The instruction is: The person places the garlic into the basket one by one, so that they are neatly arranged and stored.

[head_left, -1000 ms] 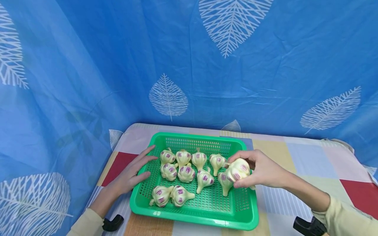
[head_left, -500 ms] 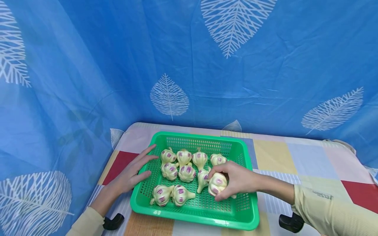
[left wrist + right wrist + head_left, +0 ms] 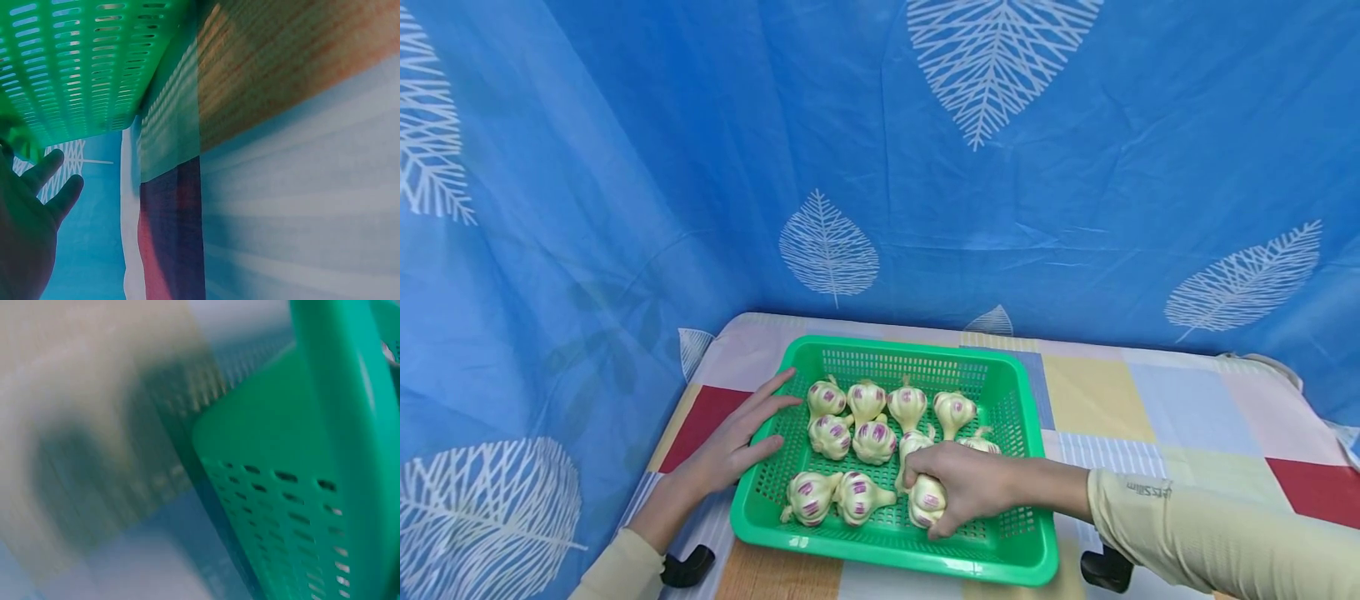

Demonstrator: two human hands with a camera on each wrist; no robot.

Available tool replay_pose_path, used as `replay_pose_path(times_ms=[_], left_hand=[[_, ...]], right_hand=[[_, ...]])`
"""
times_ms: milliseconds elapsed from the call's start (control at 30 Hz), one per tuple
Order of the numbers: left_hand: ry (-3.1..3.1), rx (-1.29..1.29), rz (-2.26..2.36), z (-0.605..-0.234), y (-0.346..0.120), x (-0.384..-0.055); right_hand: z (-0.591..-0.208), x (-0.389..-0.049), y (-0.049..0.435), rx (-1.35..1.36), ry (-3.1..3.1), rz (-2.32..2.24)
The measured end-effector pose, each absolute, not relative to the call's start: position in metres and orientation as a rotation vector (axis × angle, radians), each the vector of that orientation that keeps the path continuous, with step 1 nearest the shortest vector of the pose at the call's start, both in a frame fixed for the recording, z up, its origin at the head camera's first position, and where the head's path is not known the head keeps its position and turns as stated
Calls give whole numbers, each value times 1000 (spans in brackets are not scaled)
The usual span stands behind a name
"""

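Note:
In the head view a green perforated plastic basket [image 3: 891,560] holds several white-and-purple garlic bulbs [image 3: 874,440]. My right hand [image 3: 973,479] reaches in over the right rim and grips one garlic bulb [image 3: 927,502] near the front middle. It partly hides two bulbs behind it. Against the left rim rests my left hand [image 3: 733,442], fingers spread and fairly straight. The left wrist view shows this hand [image 3: 28,219] beside the slotted basket wall [image 3: 81,69]. In the right wrist view only the basket's outer side [image 3: 269,425] appears; the hand is out of sight.
A patchwork-patterned cloth [image 3: 1097,392] covers the table under the basket. Blue curtains with white leaf prints [image 3: 1045,208] hang behind and to the left. Two front garlic bulbs [image 3: 859,498] lie left of the gripped one.
My right hand has moved left and toward the basket's front, lowering the garlic bulb from the right side to the front middle. My left hand has stayed in place.

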State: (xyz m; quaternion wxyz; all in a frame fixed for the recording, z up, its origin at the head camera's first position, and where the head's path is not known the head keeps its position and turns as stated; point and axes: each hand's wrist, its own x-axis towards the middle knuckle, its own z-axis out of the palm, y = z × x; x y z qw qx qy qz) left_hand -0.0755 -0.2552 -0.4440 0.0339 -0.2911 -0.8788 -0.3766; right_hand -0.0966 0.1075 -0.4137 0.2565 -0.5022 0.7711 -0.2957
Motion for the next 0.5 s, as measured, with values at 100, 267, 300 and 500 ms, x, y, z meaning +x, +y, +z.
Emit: replay_pose_path(times_ms=[100, 267, 300, 500], left_hand=[[-2707, -893, -1158, -444, -255, -76], [-2701, -899, -1159, -444, -256, -76], [-2700, -899, -1161, -444, -256, -76], [-2694, -905, -1181, -444, -256, -76]], right_hand=[[-416, -93, 102, -1409, 2129, -772], [-422, -88, 94, -1476, 2206, -679], [-424, -88, 94, -1498, 2219, -643], [-432, -86, 96, -1737, 2234, -384]])
